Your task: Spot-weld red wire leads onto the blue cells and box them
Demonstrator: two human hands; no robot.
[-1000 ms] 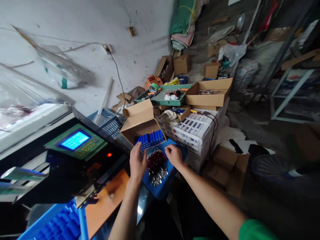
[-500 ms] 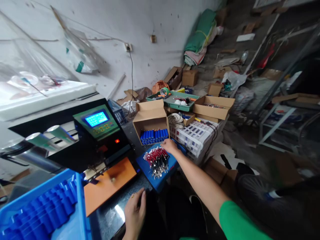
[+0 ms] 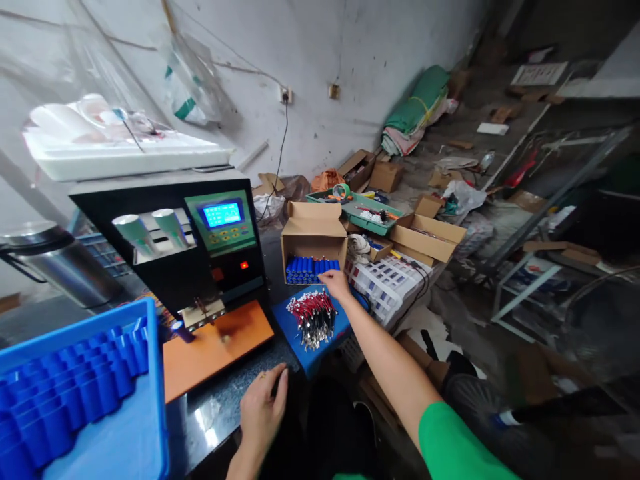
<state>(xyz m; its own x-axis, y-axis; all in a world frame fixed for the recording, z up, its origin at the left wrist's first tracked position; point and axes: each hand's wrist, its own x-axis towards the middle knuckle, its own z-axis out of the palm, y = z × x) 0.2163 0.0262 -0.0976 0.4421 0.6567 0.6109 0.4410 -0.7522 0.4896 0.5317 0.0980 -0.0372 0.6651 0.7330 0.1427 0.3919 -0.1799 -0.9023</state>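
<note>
My right hand [image 3: 336, 283] reaches forward to the front edge of an open cardboard box [image 3: 314, 228]. Its fingers are pinched together at the blue cylindrical battery cells [image 3: 303, 268] stacked inside; what is between the fingertips, if anything, is hidden. Just below it, a bundle of red and black wire leads [image 3: 315, 320] with white connectors lies on a blue surface [image 3: 287, 330]. My left hand [image 3: 263, 403] hovers or rests by the table's front edge, fingers curled, with nothing visible in it. One blue cell [image 3: 183, 331] stands under the electrodes of a spot-welding machine [image 3: 173, 267].
An orange board [image 3: 225, 350] lies before the machine. At left, a blue tray [image 3: 163, 400] holds several blue wrapped cylinders [image 3: 70, 393]; a steel jug [image 3: 65, 260] stands behind. A white crate [image 3: 383, 287], a green tray [image 3: 370, 223] and another box [image 3: 435, 237] are at right.
The view has turned left, so the machine and tray sit further into it. My right hand has moved slightly up toward the cells in the box. My left hand keeps its curled pose.
</note>
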